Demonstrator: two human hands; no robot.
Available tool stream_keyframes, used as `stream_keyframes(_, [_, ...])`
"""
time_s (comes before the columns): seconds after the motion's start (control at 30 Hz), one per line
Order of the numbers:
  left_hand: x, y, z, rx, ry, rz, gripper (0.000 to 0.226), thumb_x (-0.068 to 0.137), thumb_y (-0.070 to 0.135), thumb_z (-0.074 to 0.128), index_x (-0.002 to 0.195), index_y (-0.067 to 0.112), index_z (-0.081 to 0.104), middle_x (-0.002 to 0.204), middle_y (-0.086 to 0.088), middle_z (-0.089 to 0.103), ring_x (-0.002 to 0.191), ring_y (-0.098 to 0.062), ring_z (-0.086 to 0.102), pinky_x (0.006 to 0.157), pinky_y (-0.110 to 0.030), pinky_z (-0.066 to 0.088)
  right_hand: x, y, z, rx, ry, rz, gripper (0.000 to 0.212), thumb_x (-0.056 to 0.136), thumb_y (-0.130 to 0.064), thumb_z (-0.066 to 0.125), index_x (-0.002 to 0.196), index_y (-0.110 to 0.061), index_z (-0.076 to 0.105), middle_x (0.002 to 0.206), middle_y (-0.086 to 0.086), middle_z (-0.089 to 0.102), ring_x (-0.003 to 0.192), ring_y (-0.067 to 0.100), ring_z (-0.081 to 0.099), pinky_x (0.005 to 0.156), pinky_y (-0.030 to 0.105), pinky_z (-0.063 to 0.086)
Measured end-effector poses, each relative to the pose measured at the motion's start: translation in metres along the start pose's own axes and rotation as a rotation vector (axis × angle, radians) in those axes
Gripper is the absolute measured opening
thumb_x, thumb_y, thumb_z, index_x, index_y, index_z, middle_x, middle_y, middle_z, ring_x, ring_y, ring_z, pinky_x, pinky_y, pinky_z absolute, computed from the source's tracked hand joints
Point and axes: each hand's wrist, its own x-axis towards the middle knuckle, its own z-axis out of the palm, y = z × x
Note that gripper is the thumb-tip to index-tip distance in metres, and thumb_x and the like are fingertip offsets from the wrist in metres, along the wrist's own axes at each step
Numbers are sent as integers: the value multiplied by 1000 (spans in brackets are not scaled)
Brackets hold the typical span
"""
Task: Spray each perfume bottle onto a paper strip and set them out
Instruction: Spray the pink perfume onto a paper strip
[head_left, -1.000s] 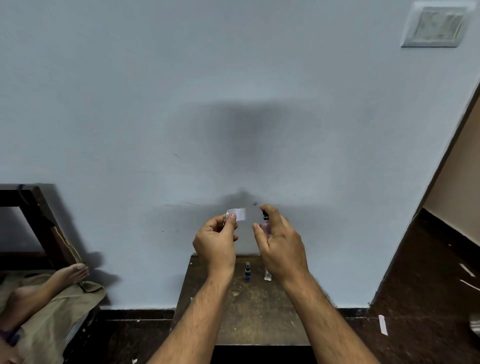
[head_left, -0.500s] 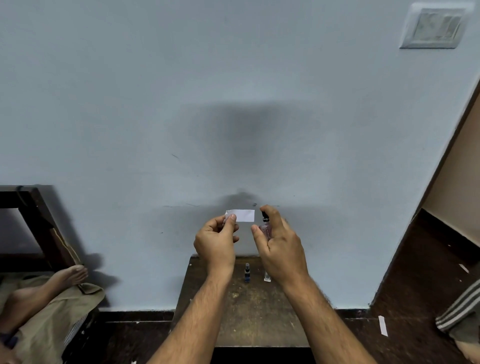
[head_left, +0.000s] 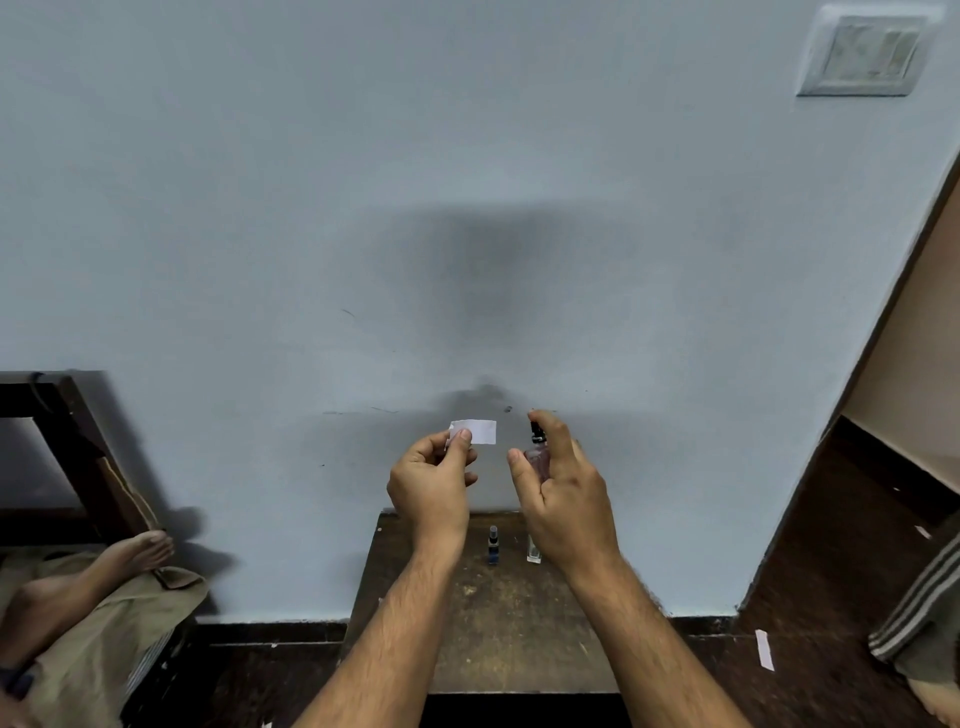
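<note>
Left hand (head_left: 431, 480) pinches paper strip (head_left: 475, 432) just beside right hand's (head_left: 563, 491) gripped perfume bottle (head_left: 538, 457).

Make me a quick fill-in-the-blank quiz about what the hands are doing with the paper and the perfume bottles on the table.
1. The left hand pinches a white paper ____ by one end.
2. The right hand holds a pink bottle with the index finger on its ____ sprayer.
3. On the wooden table a ____ bottle stands left of a clear bottle.
4. Both standing bottles are near the table's far edge, close to the ____.

Missing words: strip; black; blue; wall
</note>
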Motion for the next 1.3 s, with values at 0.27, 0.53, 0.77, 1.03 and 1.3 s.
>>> stream_keyframes(0.27, [5, -10, -6, 0, 0, -49, 4, 89, 19, 68, 88, 15, 71, 79, 0, 72, 74, -10, 72, 60, -31, 60, -5, 9, 5, 256, -1, 131, 55, 92, -32, 61, 137, -33, 30, 91, -14, 58, 83, 3, 61, 67, 17, 49])
stream_keyframes(0.53, [12, -34, -20, -16, -9, -138, 9, 89, 16, 68, 93, 8, 70, 81, -4, 72, 77, -16, 73, 59, -32, 58, -11, 28, 21, 449, -52, 294, 40, 84, -33, 62, 110, -36, 31, 93, 1, 57, 75, 21, 62, 65, 43, 57])
stream_keyframes(0.77, [20, -49, -33, -20, -10, -193, 10, 90, 14, 67, 82, 20, 65, 80, -2, 70, 78, -16, 73, 61, -31, 57, -16, 38, 34, 609, -108, 392, 28, 95, -21, 59, 118, -24, 43, 103, 4, 56, 80, 15, 69, 56, 30, 57])
stream_keyframes(1.03, [31, -55, -60, -207, -287, -375, 7, 90, 12, 65, 84, 15, 65, 77, 1, 71, 75, -13, 72, 54, -22, 50, -28, 59, 54, 625, -82, 506, 31, 97, -24, 57, 127, -18, 56, 115, 1, 65, 105, 12, 62, 65, 12, 52])
stream_keyframes(1.3, [46, -101, -96, 2, -251, -481, 3, 87, 13, 69, 86, 13, 66, 74, -3, 70, 64, -7, 69, 55, -22, 48, -35, 84, 78, 533, -83, 521, 26, 88, -18, 70, 112, -24, 64, 108, -2, 68, 101, 10, 64, 89, 30, 55])
